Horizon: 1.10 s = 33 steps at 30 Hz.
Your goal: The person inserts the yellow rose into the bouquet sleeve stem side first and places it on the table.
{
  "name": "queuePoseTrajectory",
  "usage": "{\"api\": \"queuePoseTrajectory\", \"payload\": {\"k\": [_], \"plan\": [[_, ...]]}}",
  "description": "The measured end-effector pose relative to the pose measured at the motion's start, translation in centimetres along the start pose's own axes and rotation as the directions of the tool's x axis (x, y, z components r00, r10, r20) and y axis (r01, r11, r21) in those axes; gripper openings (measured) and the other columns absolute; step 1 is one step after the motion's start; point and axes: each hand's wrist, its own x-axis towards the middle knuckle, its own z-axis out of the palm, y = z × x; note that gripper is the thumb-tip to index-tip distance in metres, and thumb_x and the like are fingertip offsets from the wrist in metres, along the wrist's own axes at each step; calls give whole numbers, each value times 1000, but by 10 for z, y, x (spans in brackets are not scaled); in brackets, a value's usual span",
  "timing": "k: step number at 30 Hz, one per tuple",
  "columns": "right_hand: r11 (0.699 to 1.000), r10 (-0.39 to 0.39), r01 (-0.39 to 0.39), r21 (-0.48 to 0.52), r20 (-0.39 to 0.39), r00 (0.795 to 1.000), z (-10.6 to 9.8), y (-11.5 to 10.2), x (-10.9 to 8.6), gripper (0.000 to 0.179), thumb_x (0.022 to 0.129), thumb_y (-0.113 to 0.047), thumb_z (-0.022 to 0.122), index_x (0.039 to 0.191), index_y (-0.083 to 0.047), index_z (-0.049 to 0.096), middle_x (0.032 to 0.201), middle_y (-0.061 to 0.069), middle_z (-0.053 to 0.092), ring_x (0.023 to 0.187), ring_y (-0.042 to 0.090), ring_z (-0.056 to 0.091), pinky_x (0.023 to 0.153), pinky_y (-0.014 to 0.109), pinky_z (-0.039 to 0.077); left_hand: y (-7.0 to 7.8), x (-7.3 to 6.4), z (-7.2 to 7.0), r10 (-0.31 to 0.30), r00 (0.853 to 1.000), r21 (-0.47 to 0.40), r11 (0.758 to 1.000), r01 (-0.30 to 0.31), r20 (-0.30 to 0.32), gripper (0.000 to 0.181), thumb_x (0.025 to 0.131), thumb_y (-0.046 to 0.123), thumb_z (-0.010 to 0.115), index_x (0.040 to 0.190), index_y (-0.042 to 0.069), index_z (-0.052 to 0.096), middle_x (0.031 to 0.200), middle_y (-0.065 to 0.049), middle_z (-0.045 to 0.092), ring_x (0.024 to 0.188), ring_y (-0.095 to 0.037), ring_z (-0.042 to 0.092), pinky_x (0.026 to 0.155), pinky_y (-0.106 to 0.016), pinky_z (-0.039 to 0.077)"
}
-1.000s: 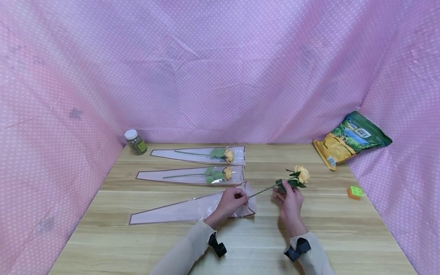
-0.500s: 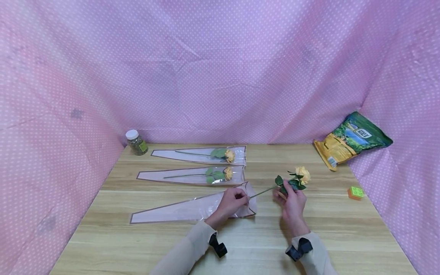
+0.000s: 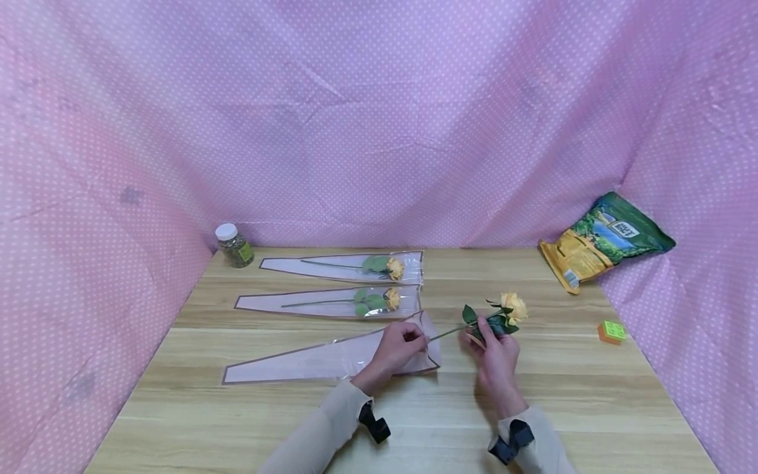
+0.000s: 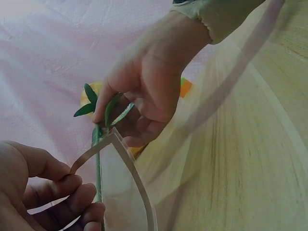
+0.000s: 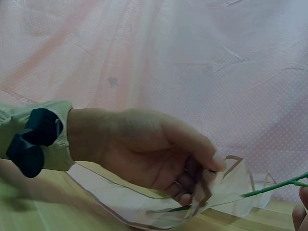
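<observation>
My left hand [image 3: 395, 349] pinches the rim of a clear, brown-edged flower sleeve [image 3: 290, 366] at its wide right end, holding the mouth apart. Between thumb and fingers, my right hand [image 3: 497, 361] grips a yellow rose [image 3: 513, 307] just below the bloom, among its dark green leaves. The rose's green stem [image 5: 269, 188] slants down leftward through the sleeve's mouth, its lower part inside the film in the right wrist view. From the left wrist, the brown rim [image 4: 131, 163] stands in front of the stem. Left fingers hide part of the sleeve in the head view.
Behind lie two sleeves, a nearer one [image 3: 260, 303] and a farther one [image 3: 284, 264], each with a yellow rose inside. A white-lidded jar [image 3: 235, 247] stands at the back left. On the right are a green-and-yellow bag [image 3: 604, 237] and a toy block [image 3: 612, 332].
My right hand has shifted slightly left with the rose, so less stem shows between it and the sleeve. The left hand stays at the sleeve's mouth.
</observation>
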Motion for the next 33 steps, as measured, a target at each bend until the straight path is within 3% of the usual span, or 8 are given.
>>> {"api": "queuePoseTrajectory", "payload": {"k": [7,12,23,33], "plan": [[998,-13,14,-66,16,1000,0,10,-9,6,95,-20,67,95,-15,64,83,-8,71,77,6,71,79,28,60,3,-1,-2,21,1000,-3,1000,-21,-7,14,86,8,68,76,-1,71,77,-15,69,70,-4,50,66,-17,38],[999,2,-2,-41,18,1000,3,16,-14,4,95,-19,68,95,-16,66,86,-8,71,78,4,70,81,27,60,5,-1,-3,21,1000,-5,1000,-21,-5,15,87,9,67,77,-1,72,77,-14,69,71,-5,50,66,-17,39],[997,-6,8,-72,28,1000,9,27,-22,3,93,-21,70,91,-18,70,82,-10,72,77,4,70,76,25,60,13,-4,-5,27,1000,-1,1000,-27,-8,14,87,8,67,77,0,71,73,-5,65,69,-4,49,62,-17,39],[992,8,-4,-127,37,999,14,31,-28,9,92,-22,71,100,-17,69,90,-12,73,85,2,70,78,22,59,18,-5,-7,58,998,10,998,-58,-27,13,86,7,68,76,-1,71,74,-11,65,67,-4,49,61,-16,38]]}}
